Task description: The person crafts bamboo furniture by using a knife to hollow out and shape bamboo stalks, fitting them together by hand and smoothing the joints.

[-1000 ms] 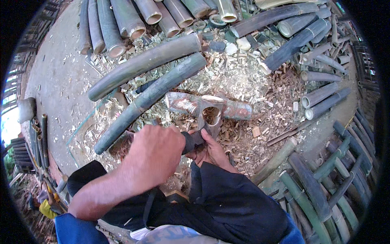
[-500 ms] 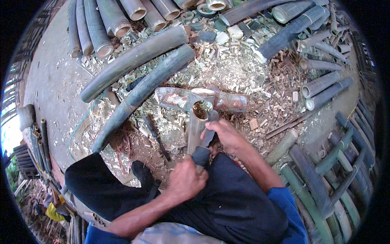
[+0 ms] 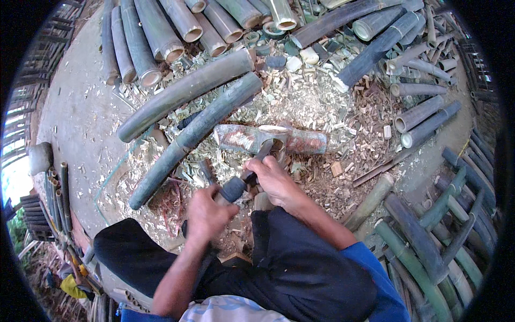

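A bladed tool (image 3: 260,152) with a dark sleeve (image 3: 233,189) on its handle slants across the middle of the head view. My left hand (image 3: 206,214), slightly blurred, is closed round the handle end below the sleeve. The fingers of my right hand (image 3: 273,180) grip the flat dark blade farther up. Its tip lies at the mouth of a short bamboo tube (image 3: 277,144), which leans on a crosswise log (image 3: 308,139); my hands cover much of the tube. Left of the blade, a dark slender tool (image 3: 206,170) lies on the chips, partly hidden by my left hand.
Two long bamboo lengths (image 3: 185,96) lie to the left of the log. Cut bamboo tubes (image 3: 155,32) are lined up at the back, with others (image 3: 424,115) at the right. Wood chips (image 3: 365,139) cover the ground. A rack of green bamboo poles (image 3: 413,257) stands at the near right.
My left hand has swung left with the tool's handle, so the blade slants more. My right hand has shifted slightly left with the blade. The whole view has shifted a little.
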`<state>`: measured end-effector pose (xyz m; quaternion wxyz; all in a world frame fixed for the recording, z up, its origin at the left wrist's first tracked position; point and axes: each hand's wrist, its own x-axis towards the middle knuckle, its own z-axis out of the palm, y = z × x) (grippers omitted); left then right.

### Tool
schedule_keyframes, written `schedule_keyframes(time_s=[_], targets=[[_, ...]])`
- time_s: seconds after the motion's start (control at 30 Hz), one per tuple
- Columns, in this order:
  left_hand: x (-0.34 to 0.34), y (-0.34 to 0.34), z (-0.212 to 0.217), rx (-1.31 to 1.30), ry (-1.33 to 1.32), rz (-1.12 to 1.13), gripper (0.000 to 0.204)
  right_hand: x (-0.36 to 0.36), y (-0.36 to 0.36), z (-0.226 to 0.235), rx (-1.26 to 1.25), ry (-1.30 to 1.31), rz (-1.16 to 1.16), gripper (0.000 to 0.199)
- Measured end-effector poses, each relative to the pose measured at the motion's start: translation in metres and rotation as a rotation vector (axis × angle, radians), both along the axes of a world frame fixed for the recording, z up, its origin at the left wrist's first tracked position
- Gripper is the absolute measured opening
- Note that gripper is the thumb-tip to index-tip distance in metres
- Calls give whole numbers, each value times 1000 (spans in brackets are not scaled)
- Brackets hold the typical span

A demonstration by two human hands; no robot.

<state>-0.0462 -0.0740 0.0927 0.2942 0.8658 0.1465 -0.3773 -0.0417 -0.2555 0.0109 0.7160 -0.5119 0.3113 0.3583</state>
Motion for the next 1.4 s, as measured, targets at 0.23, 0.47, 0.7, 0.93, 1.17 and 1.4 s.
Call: schedule_keyframes(time_s=[0.23, 0.47, 0.7, 0.93, 1.17, 1.4], targets=[[85, -32, 54, 248, -307, -583, 24, 8, 0, 9, 372, -65, -492, 29], [100, -91, 76, 255, -567, -1064, 7, -6, -7, -1, 706, 24, -854, 28], [83, -74, 55, 267, -714, -1422, 12, -16, 7, 5, 794, 88, -868, 35], [16, -45, 35, -516, -234, -1354, 33, -97, -34, -28, -9, -296, 24, 36], [31, -165, -55, -592, -730, -1149, 96, -51, -122, -21, -1034, -548, 530, 27], [61, -157, -53, -854, -705, -380, 88, 51, -132, 47, -1333, -1048, 1132, 23]])
